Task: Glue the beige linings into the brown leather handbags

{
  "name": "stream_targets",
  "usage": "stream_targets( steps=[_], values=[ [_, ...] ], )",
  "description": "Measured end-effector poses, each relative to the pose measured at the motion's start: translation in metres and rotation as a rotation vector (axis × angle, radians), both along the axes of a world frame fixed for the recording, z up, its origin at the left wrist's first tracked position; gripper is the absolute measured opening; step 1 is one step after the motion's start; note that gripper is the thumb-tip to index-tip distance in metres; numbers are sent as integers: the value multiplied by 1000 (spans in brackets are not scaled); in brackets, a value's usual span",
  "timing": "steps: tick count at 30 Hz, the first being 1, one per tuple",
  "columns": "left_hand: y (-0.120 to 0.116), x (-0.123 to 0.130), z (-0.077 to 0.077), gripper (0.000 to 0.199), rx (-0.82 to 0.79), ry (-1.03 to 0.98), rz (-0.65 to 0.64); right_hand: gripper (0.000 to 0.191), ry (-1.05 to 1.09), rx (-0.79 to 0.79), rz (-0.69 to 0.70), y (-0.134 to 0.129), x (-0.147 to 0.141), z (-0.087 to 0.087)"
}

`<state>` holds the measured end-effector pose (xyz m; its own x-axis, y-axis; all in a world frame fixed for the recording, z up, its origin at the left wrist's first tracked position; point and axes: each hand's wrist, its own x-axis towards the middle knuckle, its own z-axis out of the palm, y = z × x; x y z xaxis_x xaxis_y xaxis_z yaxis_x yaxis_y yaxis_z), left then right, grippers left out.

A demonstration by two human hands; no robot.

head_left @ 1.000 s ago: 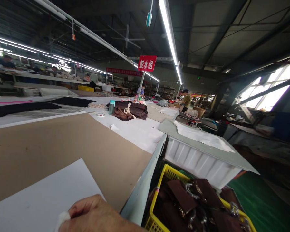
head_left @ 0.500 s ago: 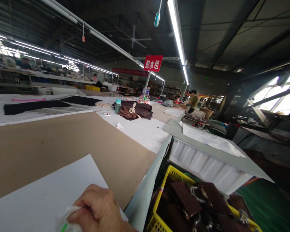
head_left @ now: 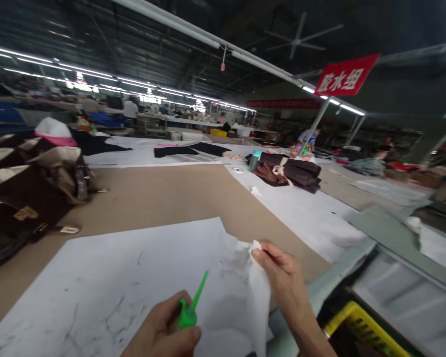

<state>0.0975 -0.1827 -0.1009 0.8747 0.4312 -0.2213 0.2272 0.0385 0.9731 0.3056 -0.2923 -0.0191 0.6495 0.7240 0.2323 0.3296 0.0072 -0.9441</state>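
At the lower middle my left hand (head_left: 167, 327) is closed around a green nozzle (head_left: 189, 315), whose thin pointed tip slants up and to the right. Whatever is below the nozzle is hidden by the palm. My right hand (head_left: 282, 277) pinches the top of a thin, wrinkled white sheet (head_left: 259, 302), which hangs down towards the bottom edge. Paper or cloth, I cannot tell. Beneath both hands a large white board (head_left: 134, 267) with dark scratches and marks lies on the brown table covering (head_left: 163, 198).
Dark brown handbags (head_left: 33, 208) stand at the left. A teal bottle (head_left: 255, 159) and a tied brown bundle (head_left: 288, 172) lie further back. Beside the table edge at the right are a yellow basket (head_left: 360, 329) and a grey-topped white bin (head_left: 401, 297). People work in the distance.
The view has swung left, bringing the handbags into sight. My left hand has come in with the green nozzle. My right hand now holds the white sheet up.
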Motion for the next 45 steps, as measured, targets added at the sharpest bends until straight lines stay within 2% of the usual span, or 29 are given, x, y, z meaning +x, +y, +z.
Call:
stream_targets(
  steps=[3,8,12,15,17,18,19,21,23,26,31,39,43,45],
  values=[
    [-1,6,10,19,-130,-96,49,18,134,17,49,0,-11,-6],
    [-8,10,18,14,-257,-171,71,14,5,96,32,12,-45,-7],
    [-15,13,29,23,-505,-332,84,11,0,110,44,27,-72,-14],
    [-15,10,40,28,-604,-402,61,36,271,108,115,32,-87,-25],
    [-12,6,44,30,-558,-418,74,56,522,125,249,32,-91,-31],
    [-11,4,44,29,-527,-421,85,60,616,134,320,31,-91,-33],
    [-9,3,43,27,-509,-416,90,59,674,138,373,30,-90,-34],
    [-8,2,40,22,-478,-372,83,46,716,112,413,29,-87,-35],
    [-9,3,38,18,-403,-296,91,29,712,54,397,28,-83,-36],
    [-12,6,39,17,-227,-186,145,21,644,-42,355,28,-82,-38],
    [-18,13,49,21,-182,-129,146,25,618,37,282,27,-88,-46],
    [-31,23,47,12,200,42,317,23,624,136,150,35,-92,-46],
    [-38,28,50,12,254,82,348,25,629,139,84,36,-91,-48],
    [-43,30,45,12,245,87,347,29,627,152,27,37,-84,-46]
  ],
)
